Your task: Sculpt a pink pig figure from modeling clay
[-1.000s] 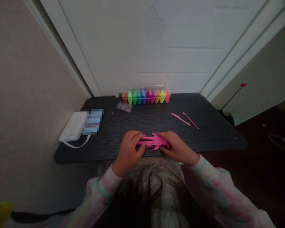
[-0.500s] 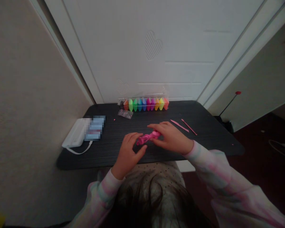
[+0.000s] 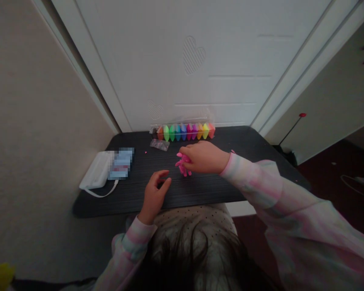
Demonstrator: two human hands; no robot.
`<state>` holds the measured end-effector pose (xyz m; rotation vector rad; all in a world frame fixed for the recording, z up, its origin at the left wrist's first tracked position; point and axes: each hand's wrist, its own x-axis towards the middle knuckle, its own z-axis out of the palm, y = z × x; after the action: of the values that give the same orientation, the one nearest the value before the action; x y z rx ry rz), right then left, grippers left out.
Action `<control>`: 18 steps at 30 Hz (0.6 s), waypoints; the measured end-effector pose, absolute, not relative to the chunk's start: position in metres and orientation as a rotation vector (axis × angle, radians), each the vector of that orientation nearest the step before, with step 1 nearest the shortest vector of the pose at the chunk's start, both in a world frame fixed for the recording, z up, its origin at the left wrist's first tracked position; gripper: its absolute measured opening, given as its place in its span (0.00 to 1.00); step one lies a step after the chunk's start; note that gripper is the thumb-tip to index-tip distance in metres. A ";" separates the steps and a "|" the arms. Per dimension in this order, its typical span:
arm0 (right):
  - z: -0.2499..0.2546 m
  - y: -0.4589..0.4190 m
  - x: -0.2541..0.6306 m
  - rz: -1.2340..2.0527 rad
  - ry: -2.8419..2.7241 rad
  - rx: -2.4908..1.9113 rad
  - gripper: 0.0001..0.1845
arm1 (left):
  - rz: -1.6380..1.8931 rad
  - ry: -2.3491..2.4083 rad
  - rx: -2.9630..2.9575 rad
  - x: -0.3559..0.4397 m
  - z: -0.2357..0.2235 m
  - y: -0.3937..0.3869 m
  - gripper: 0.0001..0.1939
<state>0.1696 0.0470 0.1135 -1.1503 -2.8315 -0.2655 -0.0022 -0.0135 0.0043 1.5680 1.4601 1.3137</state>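
Observation:
A small bright-pink clay figure point(image 3: 185, 169) with thin limbs is upright over the middle of the dark table point(image 3: 109, 204). My right hand point(image 3: 206, 157) grips its upper part from the right, with the fingers covering some of it. Whether its feet touch the tabletop, I cannot tell. To the lower left of the figure, my left hand point(image 3: 155, 192) holds nothing. Its fingers are curved and the thumb stands apart from them.
A clear pack of many-coloured clay blocks point(image 3: 183, 132) lies at the back against the white door point(image 3: 157, 52). A small clear packet point(image 3: 159, 144) is before it. On the left are a white power bank point(image 3: 94, 169), a pixelated blue item point(image 3: 121, 163) and a white cable point(image 3: 101, 196).
My left hand has let go of or moved off the pink figure, down to the left. The figure turned from sideways to upright. My right forearm now hides most of two pink tools.

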 end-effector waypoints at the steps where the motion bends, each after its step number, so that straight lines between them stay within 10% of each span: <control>1: 0.112 0.048 0.170 -0.253 -2.825 -1.158 0.12 | 1.322 1.462 1.552 -0.003 0.004 -0.014 0.11; 18: 0.105 0.054 0.193 0.258 -2.780 -1.223 0.23 | 1.295 1.449 1.432 -0.003 0.005 -0.013 0.11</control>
<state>0.1928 0.0539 0.1052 -1.2233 -2.7795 0.2582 -0.0026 -0.0135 0.0054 1.4324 1.4494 1.2947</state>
